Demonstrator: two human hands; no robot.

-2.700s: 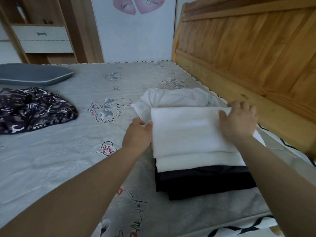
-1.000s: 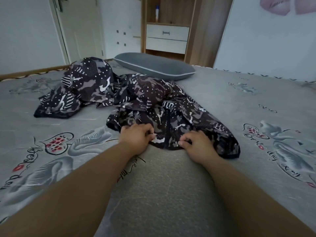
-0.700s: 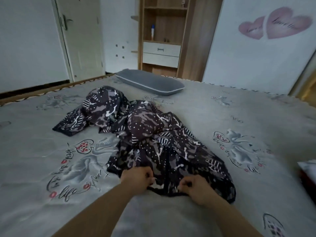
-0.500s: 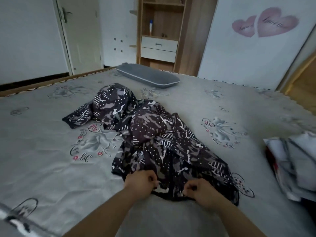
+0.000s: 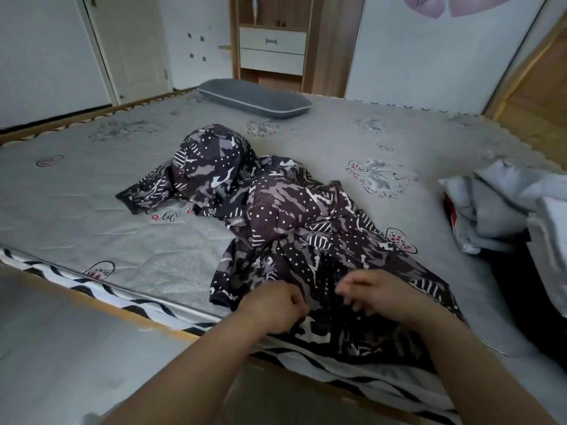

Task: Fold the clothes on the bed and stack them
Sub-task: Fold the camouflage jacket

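A crumpled dark garment with a camouflage and dot pattern lies across the middle of the grey bed, its near hem at the bed's front edge. My left hand grips that hem with curled fingers. My right hand sits just to the right on the same hem, fingers curled into the cloth. At the right edge stands the stack of folded white clothes on a dark folded piece.
A grey pillow lies at the far side of the bed. Behind it are a wooden shelf unit with white drawers and a door. The wooden headboard rises at the right. The floor shows at lower left.
My hands left the folded white stack and took the patterned garment's hem. They have since drawn it toward the bed's front edge, and the view has backed away.
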